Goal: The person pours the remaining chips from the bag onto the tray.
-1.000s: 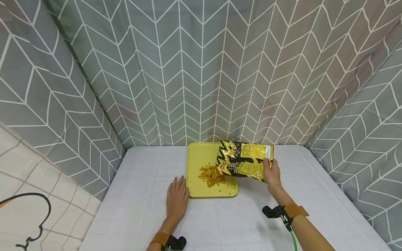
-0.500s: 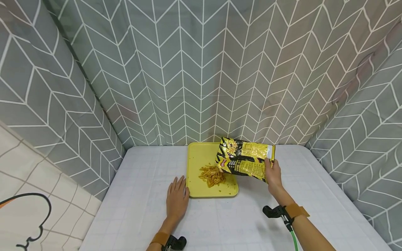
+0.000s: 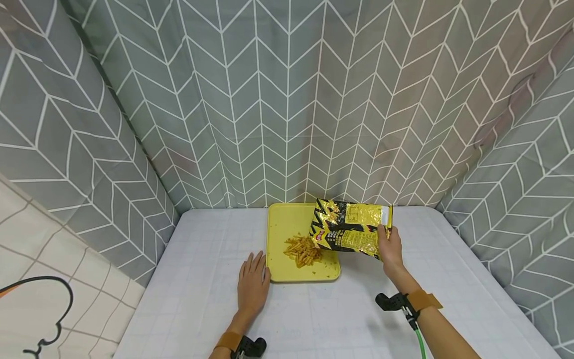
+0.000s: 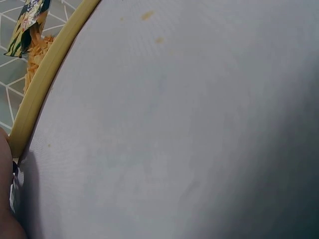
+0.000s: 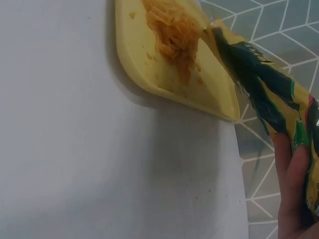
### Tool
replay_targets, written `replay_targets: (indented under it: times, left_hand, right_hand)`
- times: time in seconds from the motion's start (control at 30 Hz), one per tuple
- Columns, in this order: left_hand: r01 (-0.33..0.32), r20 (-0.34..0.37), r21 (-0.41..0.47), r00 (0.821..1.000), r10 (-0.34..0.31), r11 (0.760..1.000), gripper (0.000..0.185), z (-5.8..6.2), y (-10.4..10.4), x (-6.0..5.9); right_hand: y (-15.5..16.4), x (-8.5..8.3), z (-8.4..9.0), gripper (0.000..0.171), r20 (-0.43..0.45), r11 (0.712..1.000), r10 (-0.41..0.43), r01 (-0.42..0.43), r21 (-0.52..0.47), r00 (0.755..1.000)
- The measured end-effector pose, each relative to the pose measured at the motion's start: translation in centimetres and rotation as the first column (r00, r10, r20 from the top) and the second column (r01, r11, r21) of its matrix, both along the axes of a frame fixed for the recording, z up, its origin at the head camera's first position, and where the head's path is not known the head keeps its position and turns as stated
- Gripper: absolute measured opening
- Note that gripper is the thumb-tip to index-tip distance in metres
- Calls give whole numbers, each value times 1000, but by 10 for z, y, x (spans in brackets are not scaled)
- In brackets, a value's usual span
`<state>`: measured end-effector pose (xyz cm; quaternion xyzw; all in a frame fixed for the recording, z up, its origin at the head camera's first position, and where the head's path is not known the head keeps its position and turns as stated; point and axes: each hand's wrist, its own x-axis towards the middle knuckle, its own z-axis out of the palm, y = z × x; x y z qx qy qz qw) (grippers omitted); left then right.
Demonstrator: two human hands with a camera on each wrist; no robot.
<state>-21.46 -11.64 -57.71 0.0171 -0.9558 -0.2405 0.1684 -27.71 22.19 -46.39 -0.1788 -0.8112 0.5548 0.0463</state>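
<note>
A yellow tray [image 3: 280,224] lies at the back of the table, with a heap of snack sticks [image 3: 302,252] and crumbs on it. My right hand [image 3: 390,249] grips the end of a yellow and black snack bag [image 3: 352,227], tilted so its far end hangs over the tray beside the heap. In the right wrist view the fingers [image 5: 296,169] curl under the bag [image 5: 264,79]. My left hand [image 3: 254,284] lies flat on the table, fingers extended, thumb at the tray's left edge. Only a sliver of that hand [image 4: 5,184] shows in the left wrist view.
A white cloth [image 3: 309,319] covers the table. Grey chevron curtains [image 3: 287,99] stand right behind the tray and along both sides. Small crumbs [image 4: 159,40] dot the cloth near the tray. A green cable [image 3: 420,344] runs from the right wrist camera.
The bag in my right hand has bobbed slightly up and back down, and shifted a little to the right. The left hand, tray and heap look the same.
</note>
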Motion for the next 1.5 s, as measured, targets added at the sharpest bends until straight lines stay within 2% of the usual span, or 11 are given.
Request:
replay_targets:
  times: [0.07,0.3,0.47,0.7,0.87,1.1,1.33,1.5]
  left_hand:
    - [-1,2,0,1000,1,1000,46,0,0,0]
    - [-4,5,-3,1000,4,1000,46,-1,1,0]
    - [-1,10,-1,1000,1,1000,47,-1,0,-1]
    - [3,-33,8,999,-3,1000,45,0,-1,-1]
    - [5,-3,7,1000,-5,1000,45,2,-1,0]
    - [7,9,25,1000,-7,1000,46,3,0,0]
    - [6,8,28,1000,-6,1000,46,0,1,0]
    - [4,-5,31,1000,-4,1000,45,1,1,0]
  right_hand:
    - [0,0,0,63,-5,1000,7,-7,18,1000]
    - [0,0,-1,64,22,1000,-1,2,-23,1000]
    - [1,0,1,62,8,1000,3,-3,3,1000]
    - [3,-3,2,58,1,998,0,0,-70,1000]
    - [3,-3,2,58,-15,1000,27,-28,-13,1000]
    - [2,-2,2,63,-36,999,32,-32,-17,999]
    - [2,-2,4,67,-54,996,25,-20,91,998]
    - [1,-1,7,69,-47,998,23,-20,65,999]
